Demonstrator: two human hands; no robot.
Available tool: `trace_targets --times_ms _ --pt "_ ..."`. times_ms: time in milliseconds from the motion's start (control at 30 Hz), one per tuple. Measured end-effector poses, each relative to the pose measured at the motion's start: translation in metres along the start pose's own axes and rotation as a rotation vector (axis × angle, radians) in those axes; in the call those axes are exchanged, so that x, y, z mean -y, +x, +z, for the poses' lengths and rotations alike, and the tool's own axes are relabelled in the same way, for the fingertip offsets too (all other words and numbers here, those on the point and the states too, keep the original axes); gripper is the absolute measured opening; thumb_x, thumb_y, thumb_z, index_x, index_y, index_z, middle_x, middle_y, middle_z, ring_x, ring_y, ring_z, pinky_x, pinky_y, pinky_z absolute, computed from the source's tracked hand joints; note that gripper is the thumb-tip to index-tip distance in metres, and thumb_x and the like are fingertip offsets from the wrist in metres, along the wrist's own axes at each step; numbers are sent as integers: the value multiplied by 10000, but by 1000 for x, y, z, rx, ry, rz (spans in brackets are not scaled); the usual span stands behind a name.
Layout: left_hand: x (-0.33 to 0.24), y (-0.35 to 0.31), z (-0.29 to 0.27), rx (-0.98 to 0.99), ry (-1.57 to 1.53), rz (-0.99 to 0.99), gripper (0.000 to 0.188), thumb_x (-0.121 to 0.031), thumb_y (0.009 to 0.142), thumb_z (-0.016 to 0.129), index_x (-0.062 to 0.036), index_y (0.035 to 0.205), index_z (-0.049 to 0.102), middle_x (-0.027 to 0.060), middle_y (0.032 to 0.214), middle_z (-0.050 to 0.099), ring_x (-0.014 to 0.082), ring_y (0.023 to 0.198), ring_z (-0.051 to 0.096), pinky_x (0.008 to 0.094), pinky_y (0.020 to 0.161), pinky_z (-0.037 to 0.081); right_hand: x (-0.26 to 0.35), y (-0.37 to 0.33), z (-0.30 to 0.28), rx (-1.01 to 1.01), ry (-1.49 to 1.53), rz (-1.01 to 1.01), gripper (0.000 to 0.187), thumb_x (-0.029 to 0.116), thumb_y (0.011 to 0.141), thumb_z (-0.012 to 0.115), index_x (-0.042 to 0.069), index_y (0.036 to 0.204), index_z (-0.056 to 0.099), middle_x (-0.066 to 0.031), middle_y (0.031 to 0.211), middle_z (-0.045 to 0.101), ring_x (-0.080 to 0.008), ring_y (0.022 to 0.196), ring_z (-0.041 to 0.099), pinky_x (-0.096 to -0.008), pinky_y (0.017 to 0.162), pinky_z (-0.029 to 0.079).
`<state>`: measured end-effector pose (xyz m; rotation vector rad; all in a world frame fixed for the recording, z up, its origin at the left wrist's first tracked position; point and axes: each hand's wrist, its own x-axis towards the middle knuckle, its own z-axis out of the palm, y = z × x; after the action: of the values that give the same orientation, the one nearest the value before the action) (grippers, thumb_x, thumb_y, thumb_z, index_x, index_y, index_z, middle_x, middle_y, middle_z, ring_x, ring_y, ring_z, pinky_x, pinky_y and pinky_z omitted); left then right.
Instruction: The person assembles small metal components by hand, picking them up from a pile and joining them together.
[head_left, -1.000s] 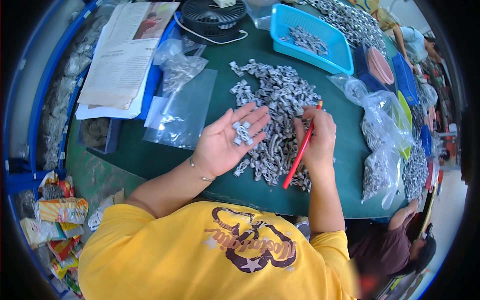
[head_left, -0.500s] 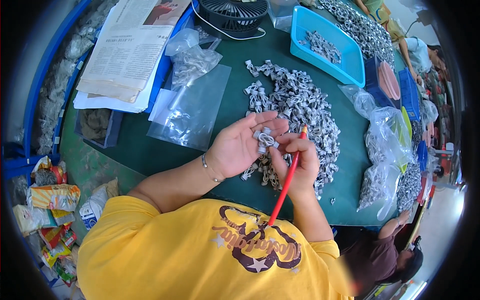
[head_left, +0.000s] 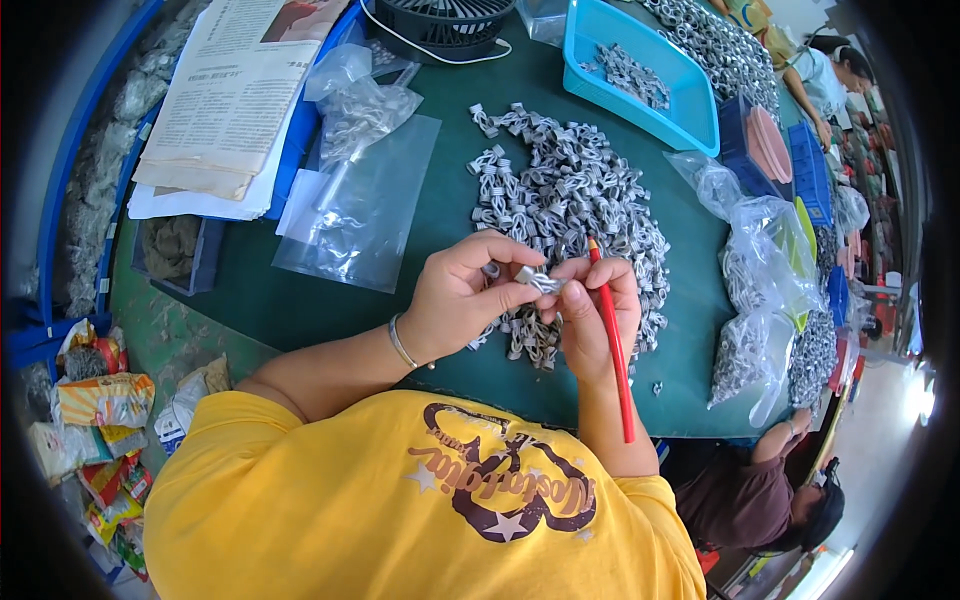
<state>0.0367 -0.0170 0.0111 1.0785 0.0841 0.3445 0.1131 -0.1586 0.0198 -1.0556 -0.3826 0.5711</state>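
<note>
Between thumb and fingers my left hand (head_left: 455, 300) pinches a small grey looped piece with ribbed ends (head_left: 541, 280); part of it is hidden by the fingers. My right hand (head_left: 590, 325) is closed too, its thumb and fingertips meeting the same piece from the right. A red pencil (head_left: 613, 355) is tucked in the right hand, its pale tip pointing away from me and its other end over my right forearm. Just beyond both hands, a large pile of similar grey looped pieces (head_left: 585, 185) covers the green table (head_left: 340, 315).
A clear flat bag (head_left: 365, 220) lies left of the pile, near newspapers (head_left: 225, 110). A black fan (head_left: 440, 25) and a blue basket (head_left: 690, 125) with grey parts stand at the back. Filled plastic bags (head_left: 755, 270) lie right. Another person's dark sleeve (head_left: 745, 505) shows lower right.
The left hand, earlier palm-up with grey pieces lying on it, has turned and now pinches a piece. The right hand has come up against it, and the pencil has swung to slant the other way.
</note>
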Motion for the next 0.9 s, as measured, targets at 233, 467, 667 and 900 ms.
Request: trace_targets --times_ms 233,467,667,900 --pt "4 -2 -1 -20 87 142 240 70 734 642 21 957 569 62 904 529 101 769 544 195 669 458 -10 -4 1 7 -126 -276 342 -177 741 542 63 920 377 -168 952 529 -198 812 592 -269 693 512" --pt "7 -4 -5 10 -182 -90 201 -2 809 582 -4 1008 551 70 921 548 105 785 540 208 663 445 -2 -9 7 -44 -424 -524 380 -142 695 626 72 902 390 -170 928 556 -189 759 574 -257 656 487" --pt "6 2 -5 48 -1008 -591 427 -358 927 344 -19 1157 463 171 1256 439 292 1193 397 396 954 354 4 1 21 253 -709 -695 241 -112 704 616 36 827 471 -203 912 620 -263 701 596 -341 676 483" --pt "-7 6 4 30 -1045 -402 362 -202 917 335 4 1196 436 200 1301 391 332 1264 302 433 1048 246 6 -8 21 118 -865 -521 304 -74 656 694 44 782 443 -134 780 599 -189 654 571 -257 586 467"
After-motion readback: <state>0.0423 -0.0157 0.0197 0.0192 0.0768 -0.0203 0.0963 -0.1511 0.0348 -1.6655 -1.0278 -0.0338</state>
